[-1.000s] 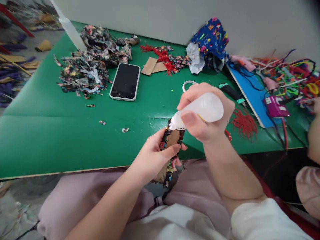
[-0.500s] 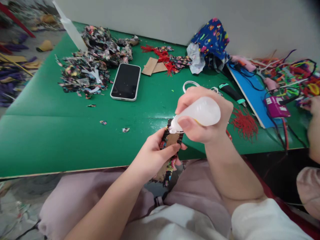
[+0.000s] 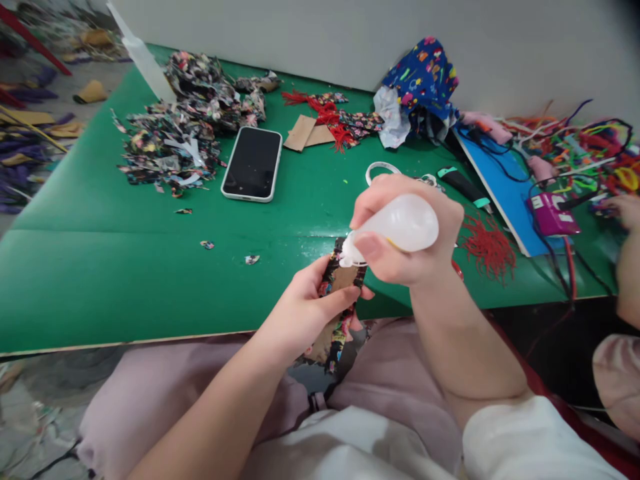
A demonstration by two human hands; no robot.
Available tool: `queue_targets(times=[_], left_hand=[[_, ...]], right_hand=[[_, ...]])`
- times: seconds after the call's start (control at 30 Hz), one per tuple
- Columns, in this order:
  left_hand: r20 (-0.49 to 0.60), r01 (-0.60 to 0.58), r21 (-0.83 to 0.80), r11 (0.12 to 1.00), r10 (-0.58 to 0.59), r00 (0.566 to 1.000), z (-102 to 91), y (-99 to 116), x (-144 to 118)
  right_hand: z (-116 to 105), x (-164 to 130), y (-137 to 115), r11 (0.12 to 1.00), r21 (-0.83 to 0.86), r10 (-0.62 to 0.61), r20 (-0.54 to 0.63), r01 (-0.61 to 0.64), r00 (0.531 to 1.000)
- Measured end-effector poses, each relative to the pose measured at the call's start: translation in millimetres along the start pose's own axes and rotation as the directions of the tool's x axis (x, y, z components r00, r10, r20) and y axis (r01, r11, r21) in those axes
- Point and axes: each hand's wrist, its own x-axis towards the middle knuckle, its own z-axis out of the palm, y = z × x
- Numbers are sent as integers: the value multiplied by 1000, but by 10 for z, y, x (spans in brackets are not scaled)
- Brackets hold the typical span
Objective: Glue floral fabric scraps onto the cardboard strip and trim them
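Clock directions are from the cardboard strip [image 3: 344, 279], held over the front edge of the green counter [image 3: 110, 280]. Going left to right: nozzle bottle [image 3: 150, 73] is tilted against the floral scrap pile [image 3: 167, 150], both at about 10. White-cased phone [image 3: 251, 163] is laid flat at 11. Strip is gripped from 8 by the left hand [image 3: 303, 308]: thumb laid across its face, other fingers bent around the edges, gap no wider than the strip. Floral fabric is seen along the strip's sides, bare cardboard down the middle. Two brown card pieces [image 3: 300, 133] are overlapped between 11 and 12. Squeeze bottle [image 3: 413, 223] is pointed cap-down at the strip's upper end, base toward 2; tip contact can't be told. It is wrapped by the fingers of the right hand [image 3: 447, 230], thumb pressed on its near side. Blue patterned cloth [image 3: 425, 77] is bunched at 1, black-and-teal cutter [image 3: 463, 187] at 2, red threads [image 3: 490, 247] heaped nearer 3. Purple box [image 3: 553, 212] is set on a blue panel [image 3: 503, 187] at about 2:30. Another person's hand [image 3: 629, 210] is seen beyond.
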Motion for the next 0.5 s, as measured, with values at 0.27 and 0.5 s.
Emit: queue_targets(times=[0.27,0.5], left_hand=[[9,-16,1,1000,16,1000,-24,43,-15],[15,-16,13,1000,15,1000,-43,86,-42]], right_hand=[[-108,8,49,992,121,53,-45,-47,998],[-78,0,92,983,178,43,-28,-37,999]])
